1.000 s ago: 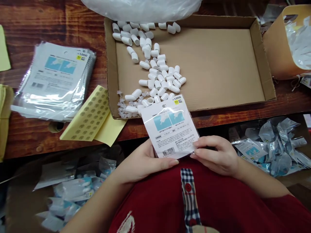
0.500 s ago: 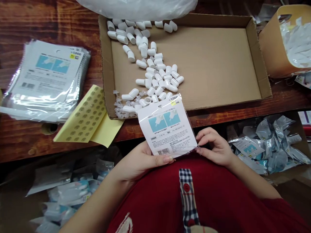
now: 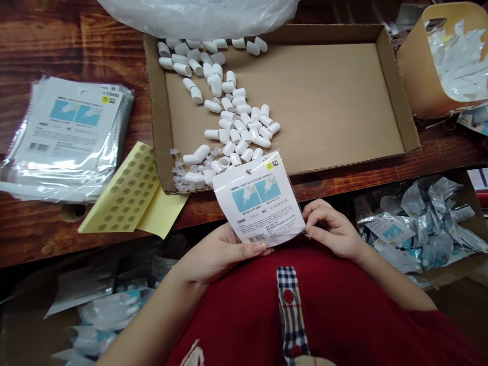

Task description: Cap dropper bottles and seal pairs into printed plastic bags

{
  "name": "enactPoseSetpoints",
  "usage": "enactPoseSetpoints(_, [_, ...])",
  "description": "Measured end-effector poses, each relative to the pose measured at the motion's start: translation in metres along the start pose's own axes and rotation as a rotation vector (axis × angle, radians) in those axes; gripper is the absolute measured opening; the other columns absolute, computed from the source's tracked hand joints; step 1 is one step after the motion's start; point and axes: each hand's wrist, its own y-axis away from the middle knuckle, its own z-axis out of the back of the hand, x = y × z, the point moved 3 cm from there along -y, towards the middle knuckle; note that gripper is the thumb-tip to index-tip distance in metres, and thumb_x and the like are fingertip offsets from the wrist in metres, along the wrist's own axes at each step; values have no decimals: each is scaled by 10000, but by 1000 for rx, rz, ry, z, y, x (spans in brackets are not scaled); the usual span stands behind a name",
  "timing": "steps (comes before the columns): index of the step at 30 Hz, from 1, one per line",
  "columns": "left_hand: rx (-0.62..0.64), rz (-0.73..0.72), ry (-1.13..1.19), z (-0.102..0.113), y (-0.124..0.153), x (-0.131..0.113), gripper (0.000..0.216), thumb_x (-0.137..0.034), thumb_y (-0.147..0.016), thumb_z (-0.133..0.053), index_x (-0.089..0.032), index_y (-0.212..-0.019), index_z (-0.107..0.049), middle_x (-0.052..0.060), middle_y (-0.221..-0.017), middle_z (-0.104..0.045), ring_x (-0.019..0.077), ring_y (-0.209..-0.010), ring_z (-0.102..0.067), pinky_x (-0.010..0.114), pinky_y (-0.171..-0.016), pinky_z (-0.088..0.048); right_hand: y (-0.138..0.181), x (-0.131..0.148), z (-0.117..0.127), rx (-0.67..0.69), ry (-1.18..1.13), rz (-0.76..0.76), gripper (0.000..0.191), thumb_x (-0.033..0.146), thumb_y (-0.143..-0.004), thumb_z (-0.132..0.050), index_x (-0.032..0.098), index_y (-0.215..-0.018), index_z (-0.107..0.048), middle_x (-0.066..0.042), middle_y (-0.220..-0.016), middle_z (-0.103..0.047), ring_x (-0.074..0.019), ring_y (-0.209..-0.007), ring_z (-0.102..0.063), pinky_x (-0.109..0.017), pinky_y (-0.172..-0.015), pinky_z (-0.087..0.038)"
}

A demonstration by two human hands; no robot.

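Note:
A clear plastic package with a printed white card (image 3: 263,203) is tilted in front of my red shirt. My left hand (image 3: 232,246) grips its lower left edge, thumb on the front and fingers behind. At the lower right corner my right hand (image 3: 331,226) pinches the bag's edge between thumb and fingertips. Just beyond the package lies a shallow cardboard tray (image 3: 335,101). White rounded plastic caps (image 3: 244,124) are scattered over its left half, with small translucent plastic pieces (image 3: 181,175) in the near left corner.
On the wooden table, a stack of flat packages (image 3: 72,137) and a yellow sticker sheet (image 3: 122,195) lie left. A tan bin (image 3: 423,66) of white pieces stands right. Below the edge are filled bags on the left (image 3: 114,310) and right (image 3: 430,223). Translucent plastic (image 3: 206,15) overhangs the tray.
The view has shifted slightly, moving the table things left and a little down. My right fingers have closed more tightly at the package's corner; both hands stay on it.

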Motion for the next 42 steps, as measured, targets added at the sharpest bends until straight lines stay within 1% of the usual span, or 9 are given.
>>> enactPoseSetpoints(4, [-32, -23, 22, -4, 1, 0, 331, -146, -688, -796, -174, -1016, -756, 92, -1092, -736, 279, -1040, -677, 366, -964, -508, 0, -3, -4, -6, -152, -78, 171, 244, -855, -652, 255, -989, -547, -16, -971, -555, -132, -874, -579, -273, -770, -493])
enactPoseSetpoints(9, [-76, -63, 31, -9, -3, 1, 362, -187, -756, -751, -188, -1116, -716, 103, -1218, -676, 303, -1165, -607, 436, -1063, -423, -2, -5, -4, -47, -85, -107, 56, 260, -874, -632, 222, -843, -605, -15, -912, -565, -127, -855, -567, -260, -770, -467])
enactPoseSetpoints(14, [-72, -61, 78, -6, -5, 4, 300, -230, -771, -739, -191, -1069, -738, 112, -1230, -670, 323, -1209, -571, 455, -1075, -411, 0, -6, -2, -145, -40, -193, 191, 321, -931, -540, 212, -806, -634, -19, -888, -630, -140, -857, -591, -286, -823, -463])
enactPoseSetpoints(19, [-85, -24, 156, 0, -8, 10, 276, -275, -711, -792, -204, -976, -766, 107, -1150, -715, 348, -1175, -591, 477, -1020, -464, 3, -5, -4, -264, 63, -200, 203, 332, -929, -539, 204, -806, -639, -22, -858, -648, -143, -829, -603, -289, -799, -471])
enactPoseSetpoints(23, [-46, -18, 173, 5, -12, 15, 285, -290, -717, -787, -199, -986, -763, 117, -1138, -719, 348, -1189, -580, 459, -1015, -472, 3, -11, -6, -309, 20, -271, 225, 378, -911, -556, 197, -804, -638, -22, -841, -656, -146, -811, -603, -299, -789, -473])
enactPoseSetpoints(28, [-52, -3, 172, 8, -11, 16, 290, -270, -752, -755, -201, -1034, -748, 115, -1193, -694, 341, -1241, -535, 478, -1101, -370, 0, -18, -8, -305, -190, -467, 281, 458, -830, -635, 181, -781, -638, -8, -777, -668, -132, -740, -600, -286, -739, -482])
enactPoseSetpoints(34, [-48, 21, 216, 3, -8, 12, 326, -223, -709, -762, -163, -1029, -748, 123, -1150, -713, 360, -1217, -554, 485, -1090, -389, -6, -22, -8, -311, -342, -607, 347, 466, -696, -756, 163, -672, -588, 22, -648, -624, -95, -616, -568, -255, -652, -471])
enactPoseSetpoints(38, [-75, 11, 237, 9, -7, 13, 298, -210, -716, -739, -153, -1008, -756, 120, -1104, -732, 361, -1211, -558, 497, -1084, -390, -8, -23, -9, -278, -472, -636, 345, 399, -623, -820, 162, -756, -606, 43, -633, -617, -70, -529, -547, -222, -552, -467])
enactPoseSetpoints(42, [-51, 5, 245, 12, -4, 12, 341, -223, -658, -771, -159, -992, -763, 123, -1117, -726, 376, -1212, -553, 495, -1083, -391, -7, -19, -13, -144, -583, -602, 239, 323, -677, -799, 161, -743, -636, 43, -624, -631, -55, -517, -536, -190, -521, -461])
